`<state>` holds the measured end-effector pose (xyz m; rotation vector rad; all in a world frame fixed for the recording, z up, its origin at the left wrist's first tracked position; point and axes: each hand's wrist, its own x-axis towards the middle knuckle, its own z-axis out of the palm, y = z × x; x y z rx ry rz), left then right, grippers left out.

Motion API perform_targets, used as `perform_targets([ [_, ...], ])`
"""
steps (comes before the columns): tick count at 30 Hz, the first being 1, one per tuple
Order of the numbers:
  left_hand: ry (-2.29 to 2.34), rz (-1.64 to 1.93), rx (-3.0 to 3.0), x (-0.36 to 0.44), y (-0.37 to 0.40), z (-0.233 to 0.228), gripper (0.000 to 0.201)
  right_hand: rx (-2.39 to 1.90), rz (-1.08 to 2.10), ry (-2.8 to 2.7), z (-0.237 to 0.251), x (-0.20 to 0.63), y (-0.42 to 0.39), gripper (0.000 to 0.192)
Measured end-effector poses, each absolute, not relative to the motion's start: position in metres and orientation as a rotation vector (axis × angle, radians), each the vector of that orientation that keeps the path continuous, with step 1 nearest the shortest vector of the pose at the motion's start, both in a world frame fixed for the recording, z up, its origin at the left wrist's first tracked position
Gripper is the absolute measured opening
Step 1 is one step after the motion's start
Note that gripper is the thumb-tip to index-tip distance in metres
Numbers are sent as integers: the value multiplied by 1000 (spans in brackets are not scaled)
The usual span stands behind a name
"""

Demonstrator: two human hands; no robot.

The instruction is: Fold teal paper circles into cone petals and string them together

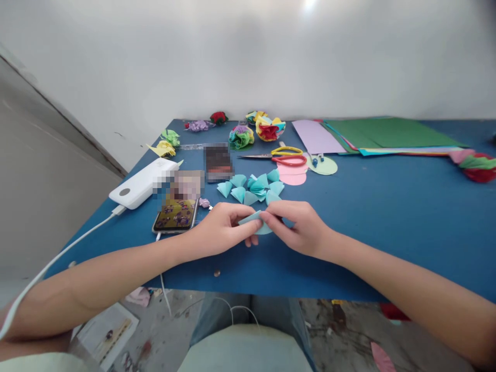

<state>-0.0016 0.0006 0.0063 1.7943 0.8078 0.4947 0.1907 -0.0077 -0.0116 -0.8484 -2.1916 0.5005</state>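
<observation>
A piece of light turquoise paper [264, 229] is held between my two hands near the front of the blue table. My left hand [228, 226] pinches its left part, thumb on top and fingers underneath. From the other side, my right hand [296, 225] grips its upper edge with thumb and fingertips. Just beyond the hands lie several folded turquoise paper cones [238, 194], some bunched together in the middle. Pink paper circles [293, 175] and a pale green paper circle [327, 165] rest behind my right hand.
Scissors [287, 155] with yellow and red handles lie behind the cones. Left stand a phone [176, 214] and a white power bank [141, 183] with a cable [77, 243]. Paper flowers [270, 128] line the back; coloured sheets [391, 134] are stacked at right rear. The blue table [406, 217] ends before my lap.
</observation>
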Motion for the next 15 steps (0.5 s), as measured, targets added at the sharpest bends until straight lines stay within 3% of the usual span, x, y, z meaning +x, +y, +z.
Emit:
perform_targets([
  [4,810,555,1738,-2,1,6,25,-924,513,-2173,-12,191,-8,29],
  [9,820,551,1720,-2,2,10,24,-978,577,-2154,-10,190,-9,21],
  [15,844,564,1702,-3,0,15,25,-945,466,-2233,-8,190,-9,35],
])
